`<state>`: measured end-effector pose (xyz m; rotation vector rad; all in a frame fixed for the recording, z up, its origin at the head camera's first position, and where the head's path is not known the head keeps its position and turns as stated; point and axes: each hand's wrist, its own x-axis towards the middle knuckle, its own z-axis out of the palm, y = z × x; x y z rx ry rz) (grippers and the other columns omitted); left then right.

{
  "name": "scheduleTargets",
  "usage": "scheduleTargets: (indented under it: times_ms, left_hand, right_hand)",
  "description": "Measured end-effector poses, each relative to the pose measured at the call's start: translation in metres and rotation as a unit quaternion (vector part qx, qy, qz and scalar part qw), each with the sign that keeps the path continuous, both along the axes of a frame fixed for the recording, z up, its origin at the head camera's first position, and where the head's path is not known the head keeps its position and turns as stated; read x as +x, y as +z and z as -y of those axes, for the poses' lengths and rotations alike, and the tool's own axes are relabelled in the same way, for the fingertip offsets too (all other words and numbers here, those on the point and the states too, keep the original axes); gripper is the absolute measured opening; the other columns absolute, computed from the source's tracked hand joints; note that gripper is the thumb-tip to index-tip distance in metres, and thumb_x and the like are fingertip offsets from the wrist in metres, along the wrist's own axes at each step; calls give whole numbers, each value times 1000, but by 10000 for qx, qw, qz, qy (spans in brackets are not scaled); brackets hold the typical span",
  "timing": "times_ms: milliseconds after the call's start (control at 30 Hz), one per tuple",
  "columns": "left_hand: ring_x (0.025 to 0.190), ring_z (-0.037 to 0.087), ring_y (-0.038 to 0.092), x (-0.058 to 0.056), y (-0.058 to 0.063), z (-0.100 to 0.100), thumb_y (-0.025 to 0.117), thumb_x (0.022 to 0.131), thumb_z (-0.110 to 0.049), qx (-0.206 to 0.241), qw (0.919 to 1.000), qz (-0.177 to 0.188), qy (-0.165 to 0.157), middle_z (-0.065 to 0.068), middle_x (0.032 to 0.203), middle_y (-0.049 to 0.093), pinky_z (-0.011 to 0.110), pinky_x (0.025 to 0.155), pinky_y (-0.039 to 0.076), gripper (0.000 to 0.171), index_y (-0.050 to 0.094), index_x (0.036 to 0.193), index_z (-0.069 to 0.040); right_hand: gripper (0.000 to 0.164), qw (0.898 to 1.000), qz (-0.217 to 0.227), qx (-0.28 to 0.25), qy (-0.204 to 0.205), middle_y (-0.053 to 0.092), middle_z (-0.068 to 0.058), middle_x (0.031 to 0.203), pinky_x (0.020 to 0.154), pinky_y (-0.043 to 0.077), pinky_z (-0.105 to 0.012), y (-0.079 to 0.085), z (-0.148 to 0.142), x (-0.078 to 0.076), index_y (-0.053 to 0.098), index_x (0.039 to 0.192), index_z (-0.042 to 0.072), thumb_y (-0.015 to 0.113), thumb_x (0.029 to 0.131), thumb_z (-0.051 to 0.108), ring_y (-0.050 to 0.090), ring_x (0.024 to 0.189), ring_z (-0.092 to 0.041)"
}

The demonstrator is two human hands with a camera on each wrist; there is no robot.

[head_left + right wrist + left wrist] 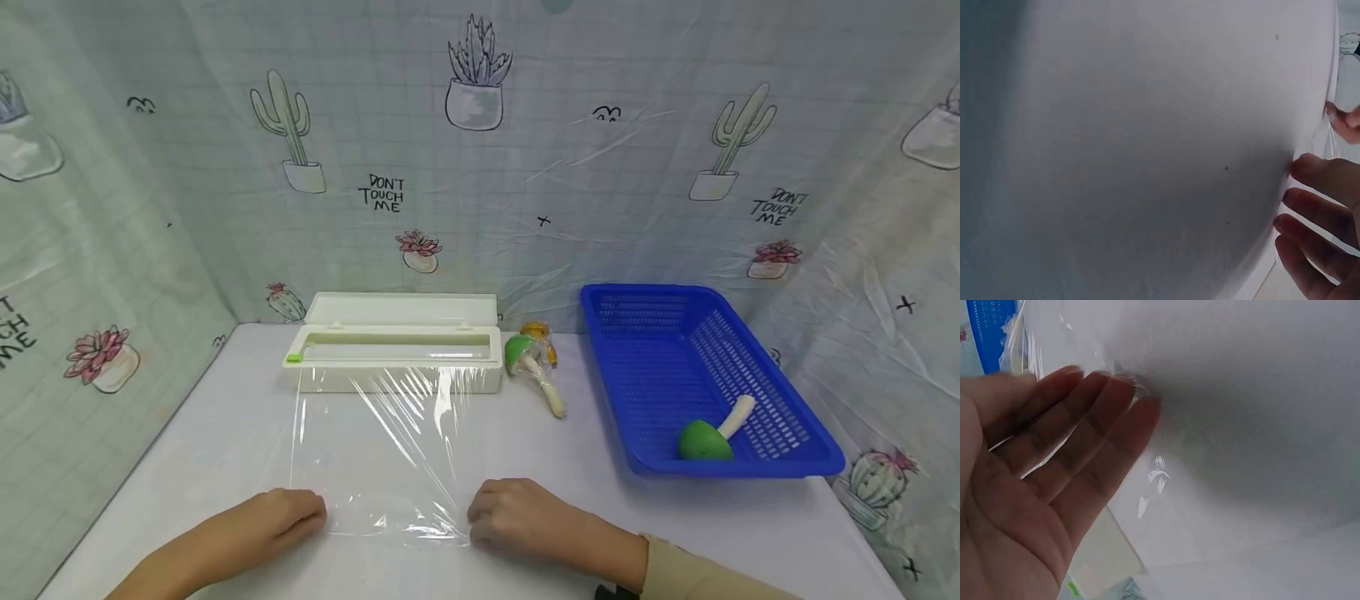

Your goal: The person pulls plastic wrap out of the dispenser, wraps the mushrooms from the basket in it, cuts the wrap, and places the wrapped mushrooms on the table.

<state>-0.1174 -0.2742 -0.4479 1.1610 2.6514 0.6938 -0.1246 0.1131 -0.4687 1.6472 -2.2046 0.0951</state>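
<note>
A sheet of clear cling film (pixel 382 467) stretches over the white table from the front of a white cling film dispenser (pixel 489 360). My left hand (pixel 272 521) pinches the film's near left corner. At the near right corner my right hand (pixel 525 518) grips the film, with creases and shine running toward it. The dispenser's lid (pixel 401 308) stands raised, and a green slider (pixel 293 358) sits at its left end. In the left wrist view, film (pixel 1159 478) lies around the fingertips. The right wrist view shows the fingers (pixel 1316 209) curved at the table surface.
Right of the dispenser lie a film-wrapped toy mushroom (pixel 553 398) with a green cap and a yellow-orange wrapped thing (pixel 536 329). A blue plastic basket (pixel 795 400) stands at the right, holding another green-capped mushroom (pixel 705 442). Patterned cloth (pixel 570 167) walls the back and sides.
</note>
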Motion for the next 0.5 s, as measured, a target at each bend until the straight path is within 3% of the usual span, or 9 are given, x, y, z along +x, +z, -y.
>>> scheduleTargets:
  times_ms: [100, 167, 200, 267, 333, 400, 500]
  left_hand:
    - [61, -5, 48, -3, 1, 3, 61, 98, 0, 337, 9955, 222, 854, -15, 76, 52, 20, 52, 48, 13, 62, 97, -12]
    - [62, -1, 54, -5, -1, 5, 69, 92, 3, 368, 9907, -107, 1305, -10, 80, 57, 21, 52, 50, 15, 63, 102, -7]
    - [66, 3, 57, -6, -3, 6, 74, 88, 1, 279, 9880, -444, 1450, -7, 85, 59, 24, 55, 52, 21, 64, 104, -7]
    - [82, 11, 61, -6, -7, 9, 86, 79, -11, -51, 9781, -1287, 1637, -3, 99, 62, 30, 64, 55, 36, 66, 108, -8]
    - [101, 21, 59, -6, -13, 13, 93, 67, -28, -286, 9631, -2051, 1720, 1, 114, 62, 39, 76, 55, 56, 68, 113, -10]
    - [110, 29, 53, -4, -19, 16, 94, 60, -42, -413, 9540, -2413, 1730, 5, 125, 60, 50, 82, 52, 71, 67, 119, -11]
    - [116, 33, 50, -2, -26, 19, 90, 62, -54, -450, 9536, -2364, 1810, 9, 131, 57, 56, 83, 49, 80, 65, 124, -11]
  right_hand:
    - [16, 10000, 27, 2, -13, 69, 15, 91, 77, 51, -12, -1, 0, -1, 73, 73, 28, 78, 87, 22, 62, 86, -2]
    - [17, 10000, 92, 30, -1, 69, 14, 90, 75, 50, -11, -1, -1, -1, 73, 72, 27, 78, 86, 21, 61, 84, -3]
    - [17, 9999, 110, 50, 1, 68, 14, 90, 74, 49, -11, -1, -1, -2, 72, 72, 27, 79, 86, 20, 60, 83, -2]
    - [18, 9998, 182, 77, 4, 68, 14, 90, 73, 48, -10, 0, -1, -1, 72, 71, 27, 79, 86, 19, 59, 83, -2]
    - [18, 9996, 260, 96, 14, 67, 13, 90, 74, 47, -9, 0, -2, -1, 71, 72, 27, 79, 86, 18, 59, 83, -2]
    - [17, 9994, 330, 113, 10, 67, 13, 91, 75, 47, -9, 0, -2, 0, 72, 74, 26, 79, 87, 18, 59, 85, -3]
    - [15, 9990, 430, 134, -46, 68, 13, 93, 76, 48, -9, 0, -3, 1, 74, 76, 26, 79, 87, 18, 59, 86, -3]
